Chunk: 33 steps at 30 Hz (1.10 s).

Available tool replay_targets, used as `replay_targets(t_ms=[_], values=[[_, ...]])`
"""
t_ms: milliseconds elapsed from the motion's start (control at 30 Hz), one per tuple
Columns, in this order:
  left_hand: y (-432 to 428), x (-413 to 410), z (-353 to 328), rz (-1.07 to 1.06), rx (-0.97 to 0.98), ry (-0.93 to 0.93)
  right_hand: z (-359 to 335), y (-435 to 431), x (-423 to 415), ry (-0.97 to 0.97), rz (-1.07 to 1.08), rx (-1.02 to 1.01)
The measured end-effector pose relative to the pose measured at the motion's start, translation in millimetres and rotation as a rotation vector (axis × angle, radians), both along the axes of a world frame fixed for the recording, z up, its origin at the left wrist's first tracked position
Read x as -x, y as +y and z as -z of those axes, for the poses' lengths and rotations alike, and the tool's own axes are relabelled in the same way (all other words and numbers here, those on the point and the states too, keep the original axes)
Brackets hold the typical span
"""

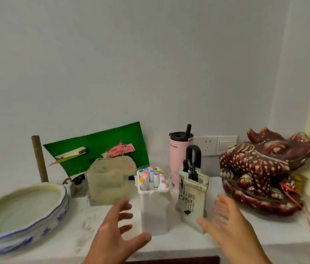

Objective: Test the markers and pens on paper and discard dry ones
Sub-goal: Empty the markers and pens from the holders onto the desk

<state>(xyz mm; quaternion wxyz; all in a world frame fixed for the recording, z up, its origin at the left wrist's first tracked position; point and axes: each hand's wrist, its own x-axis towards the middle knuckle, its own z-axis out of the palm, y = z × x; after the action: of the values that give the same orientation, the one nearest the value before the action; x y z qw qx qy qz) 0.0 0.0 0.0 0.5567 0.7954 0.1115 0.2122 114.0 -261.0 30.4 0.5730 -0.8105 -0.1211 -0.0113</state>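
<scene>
1. Nearest, low down: left hand [116, 231], fingers spread wide, holding nothing.
2. Next to it: right hand [230, 223], wide open too, holding nothing.
3. Between the two hands: white marker box [155, 210] and pen holder [192, 202], side by side on the white worktop [85, 221].
4. Standing straight up in the box: markers [151, 175] with bright caps, long way pointing up. Dark pens [190, 168] upright in the holder too.
5. Marker box just past the left hand's fingers, a bit to their right. Pen holder right by the right hand's thumb, on its left. Touching or not: too blurry to tell.
6. Looks like the very start: nothing tested yet, no test paper in sight.
7. Likely next: both hands closing in from the sides, or one marker pulled straight up by its cap.
8. Round about: blue and white dish [17, 210] far left, pink cup [177, 155] at the back, red spotted toad figure [261, 172] on the right.
</scene>
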Motion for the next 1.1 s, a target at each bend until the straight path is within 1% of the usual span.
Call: replay_targets(t_ms=[33,67,100,167,267,400,600,700,900,1000,1100], values=[[-2.6,-11.6,-5.4,-0.027,-0.081,-0.008,-3.0,7.2,-6.3,-0.044,-0.013,0.058],[-2.9,-21.8,-11.3,-0.001,-0.135,-0.002,-4.4,13.0,-12.2,-0.080,-0.016,0.098],[-1.1,-30.3,-14.5,0.055,-0.137,0.022,-4.4,18.2,-17.8,-0.101,-0.026,0.103],[6.8,-48.1,-22.8,0.113,-0.087,0.052,-6.7,28.4,-26.3,-0.133,-0.018,0.098],[11.4,-61.3,-22.5,0.164,-0.093,0.052,-1.1,35.5,-34.4,-0.160,0.011,0.151],[13.5,-71.2,-24.9,0.257,0.003,0.053,6.2,39.0,-42.3,-0.199,0.047,0.184],[3.0,-68.5,-23.8,0.197,0.031,0.003,8.3,31.0,-46.0,-0.273,0.045,0.246],[-8.0,-50.8,-29.9,0.224,0.032,-0.033,6.4,9.5,-39.3,-0.294,0.005,0.235],[-51.2,-4.5,-45.9,0.313,0.039,-0.080,-7.5,-73.7,7.3,-0.371,-0.042,0.107],[-75.4,14.8,-38.5,0.362,0.043,-0.074,-5.8,-122.0,45.7,-0.360,-0.035,0.077],[-102.4,24.8,-24.6,0.463,0.051,-0.053,17.8,-159.0,84.7,-0.313,0.026,0.072]])
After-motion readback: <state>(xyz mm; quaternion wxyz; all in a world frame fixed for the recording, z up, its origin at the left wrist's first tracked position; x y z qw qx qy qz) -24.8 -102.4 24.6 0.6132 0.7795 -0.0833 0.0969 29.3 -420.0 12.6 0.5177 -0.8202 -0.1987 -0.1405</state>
